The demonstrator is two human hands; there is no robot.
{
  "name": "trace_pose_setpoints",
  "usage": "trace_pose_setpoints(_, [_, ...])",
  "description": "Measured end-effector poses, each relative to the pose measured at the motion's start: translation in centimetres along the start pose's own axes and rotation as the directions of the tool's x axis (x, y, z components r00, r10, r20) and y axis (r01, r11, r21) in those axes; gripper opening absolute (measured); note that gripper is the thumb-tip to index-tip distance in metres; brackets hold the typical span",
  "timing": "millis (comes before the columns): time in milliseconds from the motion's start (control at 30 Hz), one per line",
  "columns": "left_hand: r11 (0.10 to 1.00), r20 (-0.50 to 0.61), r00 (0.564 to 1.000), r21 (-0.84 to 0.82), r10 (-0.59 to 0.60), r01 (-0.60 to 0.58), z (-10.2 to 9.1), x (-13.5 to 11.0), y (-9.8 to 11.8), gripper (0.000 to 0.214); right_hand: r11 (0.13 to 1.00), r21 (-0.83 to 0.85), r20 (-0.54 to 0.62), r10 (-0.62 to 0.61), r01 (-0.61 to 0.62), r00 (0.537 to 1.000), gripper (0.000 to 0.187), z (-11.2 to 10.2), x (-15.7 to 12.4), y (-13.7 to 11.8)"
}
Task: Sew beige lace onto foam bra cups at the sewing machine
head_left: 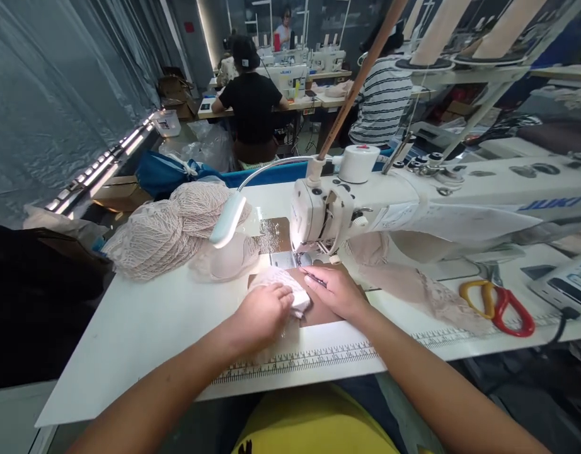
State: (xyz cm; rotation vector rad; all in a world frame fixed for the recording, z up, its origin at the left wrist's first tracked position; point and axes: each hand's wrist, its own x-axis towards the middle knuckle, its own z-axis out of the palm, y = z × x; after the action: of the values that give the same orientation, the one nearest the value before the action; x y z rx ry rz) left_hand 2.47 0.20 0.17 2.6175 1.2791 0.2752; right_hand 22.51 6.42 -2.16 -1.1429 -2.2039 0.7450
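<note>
My left hand [266, 312] is closed over a pale pink piece of fabric [280, 279] with a white edge, lying in front of the sewing machine [319, 214]. In my right hand [340, 290] is a thin dark tool, perhaps tweezers [315, 279], its tip pointing toward the needle area. The right palm rests on the brown plate [321, 309] just in front of the presser foot [299, 258]. Part of the fabric is hidden under my left fingers.
Bundled lace pieces [153, 236] lie at the left beneath a lamp head [228, 219]. Scissors with yellow and red handles [512, 312] lie at the right, near a control box [567, 284]. A printed ruler [309, 360] runs along the front edge. People sit at machines beyond.
</note>
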Motion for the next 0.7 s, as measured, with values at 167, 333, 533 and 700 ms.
trace_pose_setpoints(167, [0.924, 0.011, 1.0, -0.381, 0.028, -0.022, -2.0, -1.8, 2.6, 0.033, 0.999, 0.009, 0.182, -0.052, 0.051, 0.982, 0.043, 0.4, -0.3, -1.4])
trace_pose_setpoints(333, [0.852, -0.206, 0.896, -0.448, -0.394, 0.272, -4.2, -0.6, -3.9, 0.029, 0.996, -0.021, 0.18, -0.081, 0.086, 0.98, 0.042, 0.1, -0.8, -1.2])
trace_pose_setpoints(533, [0.706, -0.162, 0.729, -0.453, -0.665, 0.544, -3.7, 0.4, -10.8, 0.031, 0.974, -0.159, 0.063, -0.15, 0.159, 0.987, 0.039, -0.8, -1.2, -1.3])
trace_pose_setpoints(700, [0.529, 0.053, 0.743, -0.669, -0.667, 0.522, -2.8, -0.4, -10.0, 0.026, 0.89, -0.17, 0.391, -0.334, 0.424, 0.858, 0.041, -0.4, -1.9, -2.3])
